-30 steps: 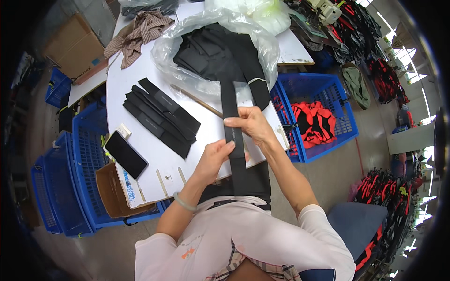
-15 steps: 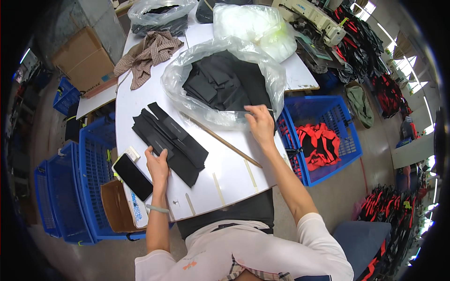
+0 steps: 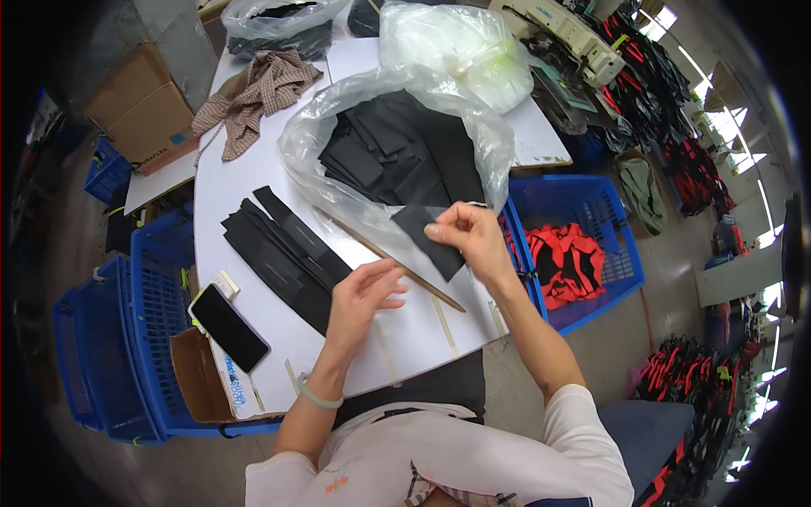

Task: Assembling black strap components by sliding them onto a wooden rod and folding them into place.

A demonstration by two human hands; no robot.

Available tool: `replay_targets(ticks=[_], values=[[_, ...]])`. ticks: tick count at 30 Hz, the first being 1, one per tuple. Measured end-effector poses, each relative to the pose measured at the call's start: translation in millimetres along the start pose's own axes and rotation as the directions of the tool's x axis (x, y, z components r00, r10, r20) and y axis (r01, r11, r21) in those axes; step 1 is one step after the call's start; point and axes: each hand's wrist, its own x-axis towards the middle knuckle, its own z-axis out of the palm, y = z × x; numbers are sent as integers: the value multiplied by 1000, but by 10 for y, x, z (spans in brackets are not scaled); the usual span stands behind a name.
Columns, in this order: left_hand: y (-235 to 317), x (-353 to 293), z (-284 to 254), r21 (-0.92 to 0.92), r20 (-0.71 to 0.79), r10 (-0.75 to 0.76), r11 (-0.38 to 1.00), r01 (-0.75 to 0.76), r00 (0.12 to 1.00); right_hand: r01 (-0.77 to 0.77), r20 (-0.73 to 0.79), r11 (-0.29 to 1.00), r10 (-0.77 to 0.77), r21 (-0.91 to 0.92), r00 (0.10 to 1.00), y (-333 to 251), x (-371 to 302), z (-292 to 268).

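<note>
My right hand (image 3: 480,245) pinches a small dark rectangular piece of fabric (image 3: 429,241) between thumb and fingers, just in front of a clear plastic bag (image 3: 297,156). Inside that bag lie many folded black fabric pieces (image 3: 384,148). My left hand (image 3: 359,304) hovers with fingers apart and nothing in them, over the near end of several black fabric strips (image 3: 279,253) spread on the white table (image 3: 414,338). Between the strips and the bag lies a thin wooden stick (image 3: 397,266), whose far end reaches under the bag.
A phone (image 3: 230,328) rests at the table's left edge, above a cardboard box (image 3: 196,372). Blue crates (image 3: 156,313) stand on the left; another blue crate (image 3: 583,313) holds red and black pieces. A checked cloth (image 3: 258,97) and a sewing machine (image 3: 562,34) are farther back.
My right hand has come nearer from the bag's edge, now with a fabric piece in it. My left hand has let go of the strips and moved right.
</note>
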Motion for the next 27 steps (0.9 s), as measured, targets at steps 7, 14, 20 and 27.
replay_targets(ticks=[7,14,20,27], values=[[-85,21,309,-239,212,-129,954,179,969,180,-23,963,-188,-202,982,-284,-787,-39],[-31,-122,291,-104,289,-221,960,260,932,665,484,486,-456,-567,747,-362,-1062,-242],[-62,-217,270,-75,300,-200,970,232,933,598,503,639,-356,-483,787,-404,-1115,-225],[-61,-193,251,-50,367,-235,961,271,900,672,535,575,-422,-466,732,-363,-1133,-184]])
